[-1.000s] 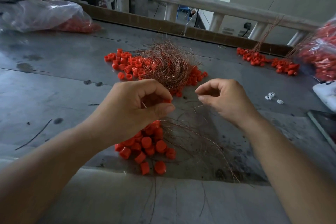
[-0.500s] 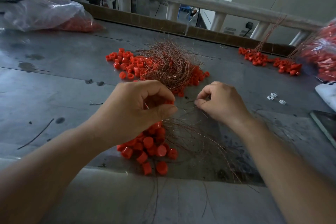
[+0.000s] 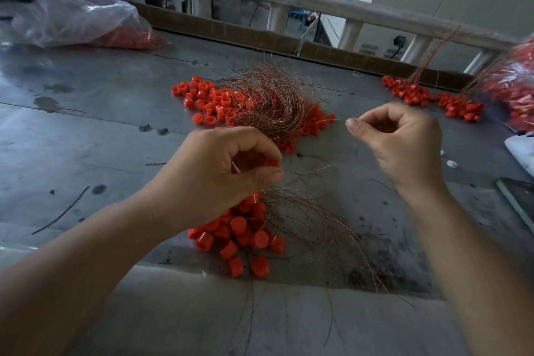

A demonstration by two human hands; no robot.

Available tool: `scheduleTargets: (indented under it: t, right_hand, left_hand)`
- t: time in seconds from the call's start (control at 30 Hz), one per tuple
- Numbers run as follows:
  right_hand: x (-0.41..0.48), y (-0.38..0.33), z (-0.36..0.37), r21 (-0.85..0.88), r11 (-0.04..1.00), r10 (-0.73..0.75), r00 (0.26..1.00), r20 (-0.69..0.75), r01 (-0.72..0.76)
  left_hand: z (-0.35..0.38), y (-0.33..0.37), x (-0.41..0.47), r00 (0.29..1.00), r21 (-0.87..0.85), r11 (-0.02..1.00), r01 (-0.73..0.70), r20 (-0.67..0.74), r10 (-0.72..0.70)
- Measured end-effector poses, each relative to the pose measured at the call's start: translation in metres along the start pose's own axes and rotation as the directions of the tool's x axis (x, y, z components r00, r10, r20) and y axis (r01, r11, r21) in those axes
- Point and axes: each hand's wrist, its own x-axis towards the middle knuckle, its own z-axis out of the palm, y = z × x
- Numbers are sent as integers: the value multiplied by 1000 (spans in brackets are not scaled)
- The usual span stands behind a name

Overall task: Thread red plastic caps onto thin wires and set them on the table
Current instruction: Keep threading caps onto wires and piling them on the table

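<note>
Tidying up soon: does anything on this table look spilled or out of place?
A few thin wires trail over the table's near edge, and one dark strand lies alone at the left, away from the wire bundle.

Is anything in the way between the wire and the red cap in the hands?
Nothing visible. The right hand pinches the wire, the left hand holds the red cap, and only open air lies between them above the table.

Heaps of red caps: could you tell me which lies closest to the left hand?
The front heap, partly under the left hand; the middle heap and far-right heap lie farther back.
</note>
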Motion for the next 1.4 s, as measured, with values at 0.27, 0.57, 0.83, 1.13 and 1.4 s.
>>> scheduleTargets:
  t: [0.27,0.57,0.83,1.13,1.4]
  right_hand:
    - [-6,-7,-3,260,951,68,931,359,-169]
    - [-9,-4,-10,464,761,-58,665,745,-454]
    - [-14,-12,-4,435,885,-148,787,598,-164]
    - [-18,-26,-7,174,843,-537,814,219,509]
    - [-23,-30,-7,45,753,-658,749,78,657]
  left_hand:
    - [-1,1,1,1000,-6,1000,10,14,-10]
    - [-1,2,1,999,-1,1000,6,33,-6]
    - [-1,2,2,999,9,1000,5,36,-5]
    - [-1,1,3,998,-160,985,65,16,-64]
    - [-2,0,5,996,-294,953,80,-15,-88]
